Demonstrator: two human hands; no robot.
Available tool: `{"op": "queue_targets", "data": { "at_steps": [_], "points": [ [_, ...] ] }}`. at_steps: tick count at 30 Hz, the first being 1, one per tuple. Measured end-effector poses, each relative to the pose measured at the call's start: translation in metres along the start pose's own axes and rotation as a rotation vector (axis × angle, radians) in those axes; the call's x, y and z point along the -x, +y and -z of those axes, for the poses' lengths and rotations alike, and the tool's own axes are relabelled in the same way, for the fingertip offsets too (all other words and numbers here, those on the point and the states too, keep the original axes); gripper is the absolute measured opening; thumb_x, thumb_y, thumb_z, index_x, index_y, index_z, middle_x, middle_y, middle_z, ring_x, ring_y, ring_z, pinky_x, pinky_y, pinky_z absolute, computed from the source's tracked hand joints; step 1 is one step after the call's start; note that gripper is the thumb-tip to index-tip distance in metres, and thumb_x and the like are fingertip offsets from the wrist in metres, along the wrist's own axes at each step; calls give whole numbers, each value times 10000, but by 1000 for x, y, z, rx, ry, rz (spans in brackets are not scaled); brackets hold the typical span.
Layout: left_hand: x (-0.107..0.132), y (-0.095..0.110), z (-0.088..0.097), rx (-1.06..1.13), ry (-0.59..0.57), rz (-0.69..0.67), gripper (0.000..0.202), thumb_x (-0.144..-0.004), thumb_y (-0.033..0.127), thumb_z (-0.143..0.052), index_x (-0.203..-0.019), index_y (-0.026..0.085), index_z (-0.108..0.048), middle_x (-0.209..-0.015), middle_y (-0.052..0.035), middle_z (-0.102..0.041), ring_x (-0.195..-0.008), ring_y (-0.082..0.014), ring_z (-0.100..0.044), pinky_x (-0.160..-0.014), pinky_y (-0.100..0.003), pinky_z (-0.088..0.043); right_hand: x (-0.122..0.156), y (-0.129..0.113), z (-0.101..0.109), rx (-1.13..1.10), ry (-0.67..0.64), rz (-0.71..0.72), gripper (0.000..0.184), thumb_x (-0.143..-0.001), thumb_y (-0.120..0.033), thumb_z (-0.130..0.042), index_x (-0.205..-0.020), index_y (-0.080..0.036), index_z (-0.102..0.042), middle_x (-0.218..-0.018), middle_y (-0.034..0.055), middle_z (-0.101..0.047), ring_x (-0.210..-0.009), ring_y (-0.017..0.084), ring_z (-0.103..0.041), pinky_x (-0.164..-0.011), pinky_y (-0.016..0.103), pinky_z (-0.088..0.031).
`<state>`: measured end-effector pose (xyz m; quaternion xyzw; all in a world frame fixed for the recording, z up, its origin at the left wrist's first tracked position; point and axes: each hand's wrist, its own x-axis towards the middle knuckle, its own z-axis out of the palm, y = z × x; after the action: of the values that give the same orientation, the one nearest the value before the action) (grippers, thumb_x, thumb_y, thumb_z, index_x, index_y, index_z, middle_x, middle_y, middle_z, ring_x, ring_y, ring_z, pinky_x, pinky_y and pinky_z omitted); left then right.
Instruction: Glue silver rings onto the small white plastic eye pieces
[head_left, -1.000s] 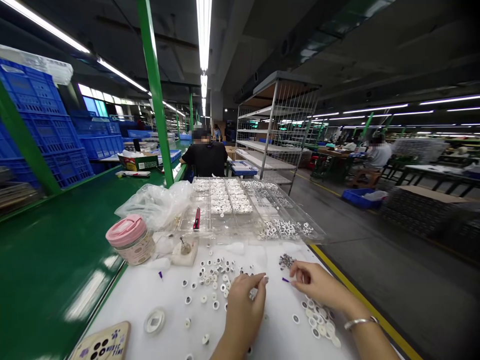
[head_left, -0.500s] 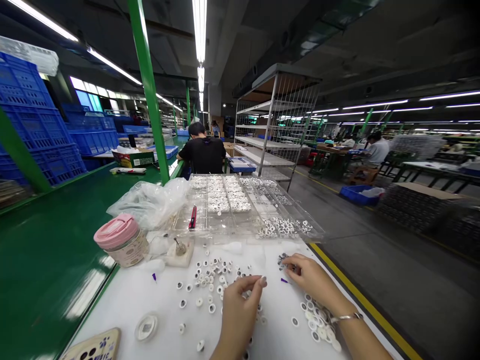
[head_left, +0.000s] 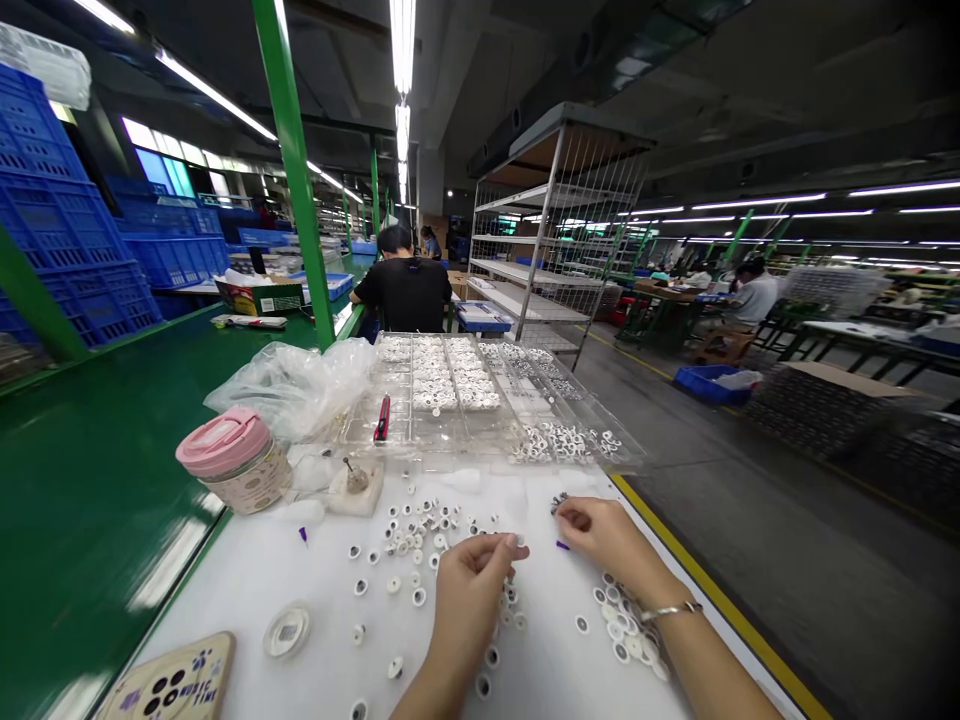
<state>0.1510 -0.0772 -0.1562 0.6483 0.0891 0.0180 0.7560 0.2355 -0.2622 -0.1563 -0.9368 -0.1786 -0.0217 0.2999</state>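
Observation:
My left hand (head_left: 469, 590) hovers over the white worktop (head_left: 247, 580) with thumb and fingers pinched on a small white ring part (head_left: 513, 541). My right hand (head_left: 607, 535) is curled, its fingertips pinching at a small heap of dark metal bits (head_left: 559, 500). A tiny purple piece (head_left: 562, 546) lies just beneath that hand. Several loose white rings (head_left: 420, 530) are scattered in front of my left hand. More white rings (head_left: 630, 635) sit in a pile under my right wrist, which wears a bracelet.
Clear compartment trays (head_left: 465, 400) with rings stand behind, a red cutter (head_left: 382, 418) on them. A pink-lidded jar (head_left: 232, 465), plastic bag (head_left: 292, 385), tape roll (head_left: 287, 632) and phone (head_left: 169, 685) lie left. Green conveyor (head_left: 97, 470) runs left. A person in black (head_left: 405, 290) sits ahead.
My right hand has moved forward from the purple piece to the heap of metal bits. My left hand stays pinched on the ring. The camera has tilted down slightly.

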Motion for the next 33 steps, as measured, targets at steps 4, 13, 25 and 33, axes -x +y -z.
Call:
{"op": "queue_targets", "data": {
  "at_steps": [4,13,25,33],
  "points": [
    [0,0,-1,41,-27,23,374,-706,455,-606,-816,102,-661,-800,-103,-646,-677,-160,-548,-666,-261,-424,17,-18,3,-458,28,-50,238,-707,-329,-582,-824,-125,-615,-731,76,-641,-669,175,-620,-663,295,-512],
    [3,4,-2,108,-81,47,336,-700,429,-626,-786,105,-647,-744,-94,-640,-679,-169,-580,-663,-255,-429,22,-38,-14,-854,-79,13,230,-718,-339,-616,-823,-138,-655,-627,53,-629,-510,132,-580,-542,288,-513],
    [2,2,-3,247,-101,111,323,-676,405,-665,-767,96,-639,-792,-92,-637,-686,-139,-574,-704,-239,-438,21,-41,-15,-705,-7,97,189,-759,-313,-580,-825,-168,-682,-541,8,-541,-553,102,-514,-584,249,-444],
    [3,5,-3,318,-94,171,299,-637,385,-700,-717,104,-637,-704,-58,-606,-665,-120,-551,-712,-234,-433,20,-47,-15,-737,-27,34,203,-719,-336,-610,-760,-147,-670,-612,23,-591,-484,78,-485,-493,226,-418]
  ]
}}
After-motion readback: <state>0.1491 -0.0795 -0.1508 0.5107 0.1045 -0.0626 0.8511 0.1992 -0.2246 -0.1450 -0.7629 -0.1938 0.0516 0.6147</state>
